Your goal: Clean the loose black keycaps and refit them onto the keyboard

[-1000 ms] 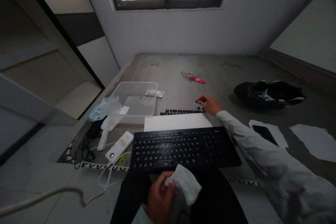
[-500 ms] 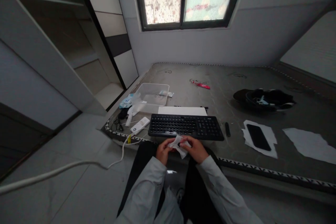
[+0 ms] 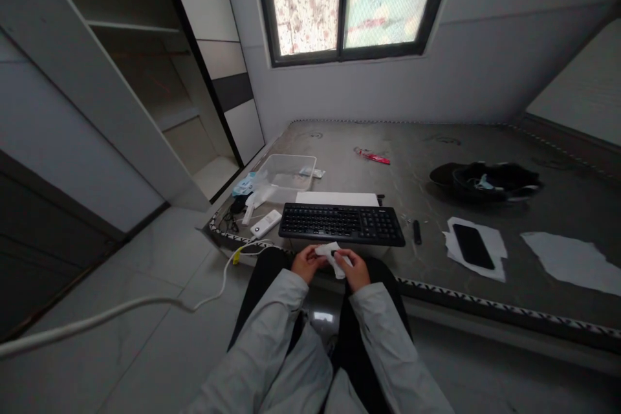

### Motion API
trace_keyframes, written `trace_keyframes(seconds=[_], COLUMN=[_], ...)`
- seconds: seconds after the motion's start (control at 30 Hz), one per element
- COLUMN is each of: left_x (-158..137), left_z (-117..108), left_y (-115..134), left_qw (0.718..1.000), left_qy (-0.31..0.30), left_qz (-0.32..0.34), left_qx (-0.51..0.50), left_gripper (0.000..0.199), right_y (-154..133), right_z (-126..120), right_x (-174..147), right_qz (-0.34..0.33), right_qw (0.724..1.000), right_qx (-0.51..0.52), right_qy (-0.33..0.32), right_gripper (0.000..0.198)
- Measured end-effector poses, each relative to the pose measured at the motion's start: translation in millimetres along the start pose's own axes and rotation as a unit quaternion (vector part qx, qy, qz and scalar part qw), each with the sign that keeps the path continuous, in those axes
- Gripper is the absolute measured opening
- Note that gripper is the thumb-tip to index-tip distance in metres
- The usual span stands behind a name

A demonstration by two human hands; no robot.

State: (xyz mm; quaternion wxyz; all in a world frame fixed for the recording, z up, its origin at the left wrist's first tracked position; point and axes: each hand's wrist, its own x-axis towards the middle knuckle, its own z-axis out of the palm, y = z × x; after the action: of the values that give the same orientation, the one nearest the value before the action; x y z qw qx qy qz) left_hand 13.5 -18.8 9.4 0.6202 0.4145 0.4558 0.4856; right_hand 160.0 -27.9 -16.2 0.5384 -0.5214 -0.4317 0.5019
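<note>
Just in front of the black keyboard (image 3: 339, 224), my left hand (image 3: 306, 262) pinches one side of a crumpled white tissue (image 3: 332, 251). My right hand (image 3: 355, 269) closes on the tissue's other side. A small dark piece shows between the right fingers and the tissue, too small to name. Both hands are above my knees at the edge of the mattress. The keyboard lies at a slight tilt, with a flat white sheet or box (image 3: 337, 198) behind it.
Left of the keyboard are a white power strip (image 3: 266, 224) with its cord and a clear plastic bin (image 3: 286, 174). To the right lie a slim black object (image 3: 416, 232), a phone (image 3: 473, 246) on white paper, another paper (image 3: 572, 259) and a dark cap (image 3: 495, 181). A red packet (image 3: 372, 155) lies farther back.
The view has shifted a little. Both hands still hold the tissue; the right hand has turned slightly and its fingers have shifted on it.
</note>
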Motion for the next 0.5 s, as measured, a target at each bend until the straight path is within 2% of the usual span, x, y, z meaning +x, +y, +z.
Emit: trace_keyframes(seconds=[0.17, 0.27, 0.37, 0.5], left_x=[-1, 1, 5, 11], left_z=[2, 1, -1, -4], left_y=[-6, -10, -13, -12], left_qw=[0.998, 0.998, 0.998, 0.996], left_qy=[-0.027, -0.02, -0.011, 0.031], left_qz=[0.025, 0.031, 0.032, 0.046], left_qx=[0.041, 0.047, 0.051, 0.063], left_gripper=[0.036, 0.031, 0.029, 0.03], right_y=[7, 8, 5, 1], right_z=[0, -1, -2, -2], right_x=[0, -2, -6, -9], right_qz=[-0.013, -0.059, -0.086, -0.056], right_qw=[0.997, 0.992, 0.992, 0.994], right_qx=[-0.073, -0.103, -0.067, 0.033], right_qy=[-0.009, -0.03, -0.069, -0.085], right_gripper=[0.024, 0.02, 0.026, 0.036])
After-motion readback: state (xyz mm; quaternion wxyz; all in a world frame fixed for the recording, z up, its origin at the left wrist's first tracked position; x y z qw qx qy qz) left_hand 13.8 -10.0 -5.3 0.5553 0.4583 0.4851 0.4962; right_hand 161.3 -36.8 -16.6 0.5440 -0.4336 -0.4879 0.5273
